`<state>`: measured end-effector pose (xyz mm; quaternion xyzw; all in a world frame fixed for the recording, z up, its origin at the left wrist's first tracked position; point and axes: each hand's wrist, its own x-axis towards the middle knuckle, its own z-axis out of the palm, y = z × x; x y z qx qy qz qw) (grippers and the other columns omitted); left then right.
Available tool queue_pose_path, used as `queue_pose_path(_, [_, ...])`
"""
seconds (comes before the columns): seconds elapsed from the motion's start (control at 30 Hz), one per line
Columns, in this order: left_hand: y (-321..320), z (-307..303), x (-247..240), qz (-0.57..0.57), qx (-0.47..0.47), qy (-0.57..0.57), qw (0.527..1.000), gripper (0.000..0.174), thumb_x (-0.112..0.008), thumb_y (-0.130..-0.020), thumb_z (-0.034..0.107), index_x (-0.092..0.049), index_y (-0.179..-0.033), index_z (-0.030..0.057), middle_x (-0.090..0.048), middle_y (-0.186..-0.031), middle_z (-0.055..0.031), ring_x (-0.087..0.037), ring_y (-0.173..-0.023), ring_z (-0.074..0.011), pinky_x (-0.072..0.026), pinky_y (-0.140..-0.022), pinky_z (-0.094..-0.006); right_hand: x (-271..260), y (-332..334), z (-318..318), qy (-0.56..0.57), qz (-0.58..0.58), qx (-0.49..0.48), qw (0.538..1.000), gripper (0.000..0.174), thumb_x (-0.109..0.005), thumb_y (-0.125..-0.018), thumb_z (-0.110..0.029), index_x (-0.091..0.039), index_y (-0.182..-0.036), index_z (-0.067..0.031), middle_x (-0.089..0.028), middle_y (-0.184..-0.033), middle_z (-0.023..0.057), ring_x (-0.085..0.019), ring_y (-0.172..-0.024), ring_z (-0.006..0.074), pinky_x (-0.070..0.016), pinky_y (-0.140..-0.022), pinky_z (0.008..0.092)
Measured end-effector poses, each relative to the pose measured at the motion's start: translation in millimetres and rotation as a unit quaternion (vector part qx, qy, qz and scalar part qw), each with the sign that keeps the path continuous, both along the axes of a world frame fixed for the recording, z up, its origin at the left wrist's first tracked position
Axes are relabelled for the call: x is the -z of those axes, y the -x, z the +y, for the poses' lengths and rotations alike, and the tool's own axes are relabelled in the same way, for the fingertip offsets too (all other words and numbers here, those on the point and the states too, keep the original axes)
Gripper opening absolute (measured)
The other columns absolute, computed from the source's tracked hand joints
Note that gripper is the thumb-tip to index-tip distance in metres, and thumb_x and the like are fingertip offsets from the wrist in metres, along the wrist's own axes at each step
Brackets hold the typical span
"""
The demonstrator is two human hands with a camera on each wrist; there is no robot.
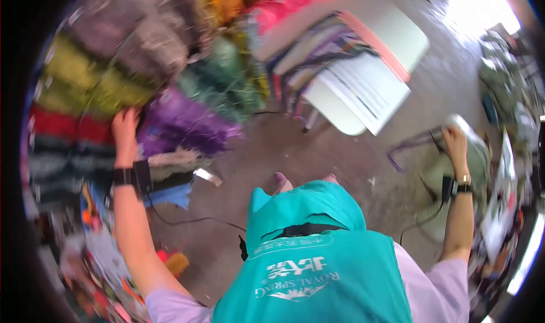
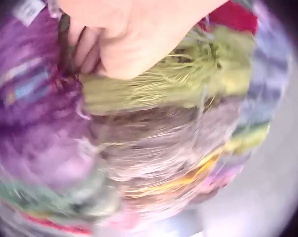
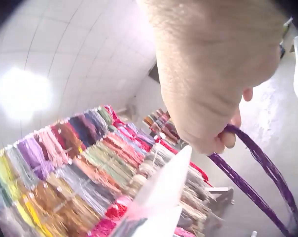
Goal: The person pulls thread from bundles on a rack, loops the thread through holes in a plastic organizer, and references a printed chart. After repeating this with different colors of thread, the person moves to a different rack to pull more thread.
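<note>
My right hand, held out to the right, grips a thin purple skein of yarn. In the right wrist view the skein hangs as a long loop from between the thumb and fingers. On the left, my left hand reaches into a heap of tied yarn bundles. Its bent fingers sink between a purple bundle and an olive-green bundle; I cannot tell whether they hold any strands. Red yarn lies beside this hand.
A white table ahead bears several yarn skeins and a printed white sheet. Taupe and green bundles stack at the upper left. Bagged goods line the right side. Cables trail from both wrists.
</note>
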<state>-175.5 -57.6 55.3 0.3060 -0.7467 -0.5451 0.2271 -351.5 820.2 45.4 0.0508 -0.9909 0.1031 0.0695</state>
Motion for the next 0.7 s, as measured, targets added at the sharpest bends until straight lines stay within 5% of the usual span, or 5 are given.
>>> queue_pose_path(0.03, [6, -8, -5, -0.176, 0.056, 0.313, 0.932, 0.035, -0.056, -0.098, 0.023, -0.061, -0.112, -0.0084, -0.069, -0.11, -0.0194, -0.065, -0.1, -0.0279, -0.0471, -0.092, -0.0359, -5, 8, 21, 0.039, -0.003, -0.016, 0.999, 0.029, -0.064, -0.091, -0.029, -0.064, -0.084, -0.0003, -0.06, -0.072, 0.0155, -0.058, -0.071, 0.0285, -0.0445, -0.068, 0.04])
queue_pose_path(0.2, [9, -7, -8, -0.31, 0.196, 0.289, 0.884, 0.042, -0.042, -0.102, 0.028, -0.058, -0.123, -0.0048, -0.065, -0.115, -0.0255, -0.062, -0.105, -0.036, -0.0453, -0.092, -0.0386, -81, 10, -14, 0.425, -0.112, 0.116, 0.891, 0.019, -0.062, -0.097, -0.024, -0.063, -0.088, -0.0072, -0.057, -0.071, -0.0037, -0.056, -0.068, 0.0095, -0.0439, -0.066, 0.0263])
queue_pose_path(0.33, [18, 126, -90, -0.501, 0.067, 0.512, 0.694, 0.039, -0.045, -0.103, 0.032, -0.063, -0.116, 0.0005, -0.065, -0.107, -0.0213, -0.062, -0.099, -0.0391, -0.0487, -0.083, -0.0411, -93, 37, -6, 0.563, -0.177, 0.054, 0.806, 0.018, -0.061, -0.098, -0.024, -0.061, -0.096, -0.0064, -0.054, -0.069, -0.0044, -0.054, -0.063, 0.0078, -0.0434, -0.062, 0.0226])
queue_pose_path(0.57, [92, 326, -111, 0.04, 0.294, 0.23, 0.927, 0.021, -0.056, -0.095, -0.001, -0.067, -0.113, -0.0008, -0.059, -0.12, -0.0068, -0.06, -0.096, -0.011, -0.0491, -0.078, -0.0222, -121, 105, -42, 0.211, -0.113, -0.127, 0.963, 0.019, -0.066, -0.091, -0.025, -0.064, -0.087, -0.0068, -0.054, -0.063, 0.003, -0.052, -0.057, 0.015, -0.045, -0.056, 0.0311])
queue_pose_path(0.7, [186, 493, -109, 0.084, 0.441, 0.046, 0.893, 0.052, -0.061, -0.087, -0.005, -0.052, -0.138, 0.0003, -0.051, -0.142, -0.0118, -0.068, -0.09, -0.0128, -0.0538, -0.078, -0.0244, -117, 136, -61, 0.026, 0.025, -0.313, 0.949, 0.02, -0.067, -0.085, -0.029, -0.063, -0.084, -0.01, -0.063, -0.071, 0.0129, -0.065, -0.068, 0.0303, -0.0495, -0.06, 0.0428])
